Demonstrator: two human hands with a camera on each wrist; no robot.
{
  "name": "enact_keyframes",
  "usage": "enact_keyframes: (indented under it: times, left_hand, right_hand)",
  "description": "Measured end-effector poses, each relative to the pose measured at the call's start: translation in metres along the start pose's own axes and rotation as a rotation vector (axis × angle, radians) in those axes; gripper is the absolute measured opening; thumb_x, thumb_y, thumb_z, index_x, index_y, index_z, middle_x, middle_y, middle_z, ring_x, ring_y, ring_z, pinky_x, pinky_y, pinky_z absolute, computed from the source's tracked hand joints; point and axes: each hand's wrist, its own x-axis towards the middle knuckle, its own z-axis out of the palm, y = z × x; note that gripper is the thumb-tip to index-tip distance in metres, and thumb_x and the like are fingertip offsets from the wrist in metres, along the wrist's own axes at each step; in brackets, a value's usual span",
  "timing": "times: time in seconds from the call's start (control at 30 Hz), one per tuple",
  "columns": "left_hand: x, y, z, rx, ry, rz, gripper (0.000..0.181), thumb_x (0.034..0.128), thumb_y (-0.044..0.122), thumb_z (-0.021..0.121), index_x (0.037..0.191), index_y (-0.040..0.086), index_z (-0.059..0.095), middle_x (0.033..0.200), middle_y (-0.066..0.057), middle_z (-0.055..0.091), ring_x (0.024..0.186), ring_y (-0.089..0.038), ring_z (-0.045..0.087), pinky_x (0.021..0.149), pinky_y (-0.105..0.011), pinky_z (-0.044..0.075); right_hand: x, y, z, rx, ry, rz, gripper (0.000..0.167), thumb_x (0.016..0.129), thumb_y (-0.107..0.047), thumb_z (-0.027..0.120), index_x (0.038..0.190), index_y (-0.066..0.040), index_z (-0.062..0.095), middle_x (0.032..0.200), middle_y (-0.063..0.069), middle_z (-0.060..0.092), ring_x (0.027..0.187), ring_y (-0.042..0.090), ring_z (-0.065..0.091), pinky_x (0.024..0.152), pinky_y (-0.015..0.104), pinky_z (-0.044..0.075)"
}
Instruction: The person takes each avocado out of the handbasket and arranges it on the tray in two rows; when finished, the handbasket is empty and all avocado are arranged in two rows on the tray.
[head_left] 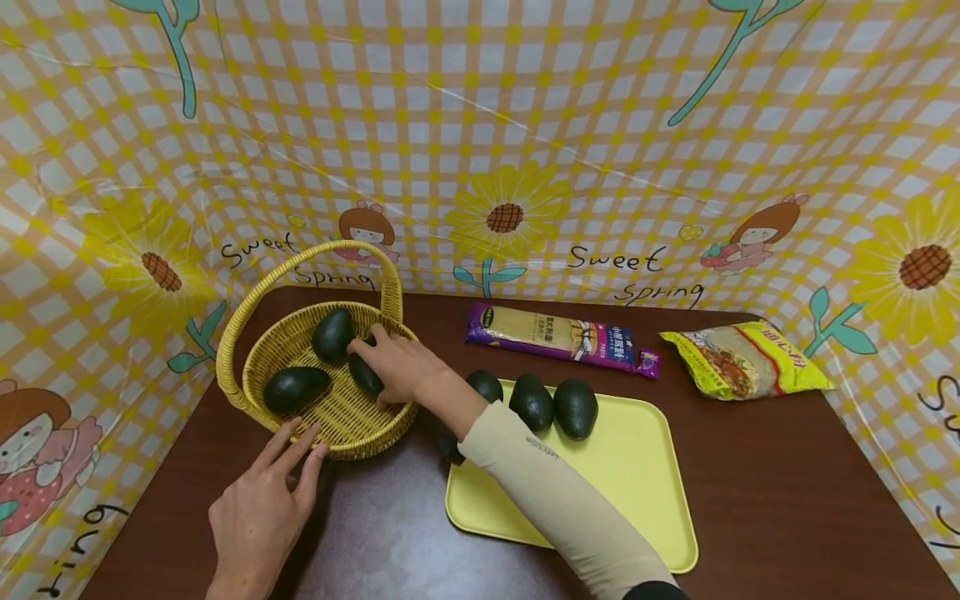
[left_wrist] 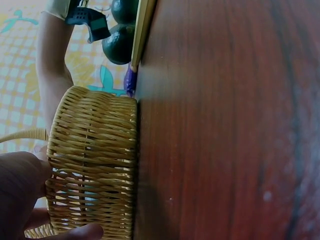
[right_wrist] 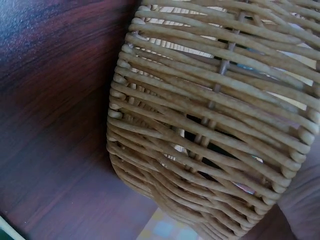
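My right hand (head_left: 405, 367) reaches over the right rim of a yellow wicker basket (head_left: 352, 450) and grips a dark green avocado (head_left: 363, 375) inside it. Two more avocados lie in the basket, one at the back (head_left: 332, 335) and another at the left (head_left: 296, 390). At the basket's front rim rests my left hand (head_left: 258, 508), its fingers relaxed and fairly straight. The left wrist view shows a fingertip (left_wrist: 87, 232) against the woven side. In the right wrist view the basket wall (right_wrist: 210, 110) hides most of the held fruit.
Several avocados (head_left: 576, 408) sit along the back and left of a yellow tray (head_left: 637, 500), partly covered by my right sleeve. Behind it lie a purple pasta packet (head_left: 555, 337) and a yellow food bag (head_left: 742, 362). The basket's tall handle (head_left: 262, 287) arches at its back left.
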Motion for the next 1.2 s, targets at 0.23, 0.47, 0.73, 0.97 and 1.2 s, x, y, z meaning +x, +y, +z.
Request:
enact_keyframes:
  times: [0.23,0.47,0.73,0.97,1.2]
  left_hand:
    - [0.0,0.001,-0.001,-0.002,-0.007,-0.007,0.037,0.1028,0.043,0.074,0.135,0.026,0.078,0.141,-0.007,0.072,0.049,-0.007,0.055,0.035,-0.029,0.027]
    - [0.0,0.002,-0.001,-0.003,-0.006,-0.012,0.037,0.1027,0.043,0.074,0.134,0.025,0.079,0.141,-0.007,0.072,0.05,-0.008,0.057,0.035,-0.03,0.027]
    - [0.0,0.003,-0.001,-0.009,-0.007,-0.011,0.037,0.1025,0.043,0.075,0.133,0.023,0.08,0.141,-0.008,0.072,0.052,-0.012,0.062,0.035,-0.03,0.028]
    - [0.0,0.003,-0.001,-0.008,-0.013,-0.014,0.037,0.1027,0.044,0.074,0.132,0.021,0.08,0.142,-0.008,0.072,0.053,-0.014,0.065,0.035,-0.03,0.029]
    - [-0.001,0.003,-0.001,-0.006,-0.007,-0.013,0.036,0.1027,0.043,0.074,0.132,0.022,0.08,0.142,-0.007,0.072,0.053,-0.014,0.066,0.034,-0.031,0.029]
  right_hand:
    - [-0.006,0.001,-0.002,0.011,0.043,-0.012,0.091,0.086,-0.039,0.094,0.16,-0.025,0.043,0.16,0.015,0.043,0.128,0.029,0.065,0.093,0.041,0.06]
    - [-0.015,0.004,-0.004,0.002,0.113,-0.024,0.096,0.086,-0.039,0.094,0.165,-0.026,0.04,0.161,0.012,0.042,0.13,0.03,0.062,0.082,0.039,0.06]
    - [-0.024,0.008,-0.006,0.025,0.162,-0.036,0.098,0.089,-0.036,0.092,0.168,-0.022,0.037,0.167,0.012,0.037,0.143,0.029,0.053,0.084,0.038,0.061]
    - [-0.029,0.007,-0.005,0.052,0.185,-0.036,0.097,0.088,-0.035,0.093,0.167,-0.021,0.038,0.167,0.015,0.038,0.143,0.031,0.053,0.082,0.04,0.062]
    - [-0.035,0.006,-0.005,0.077,0.221,-0.003,0.1,0.084,-0.039,0.096,0.166,-0.024,0.04,0.164,0.012,0.042,0.138,0.029,0.057,0.086,0.043,0.062]
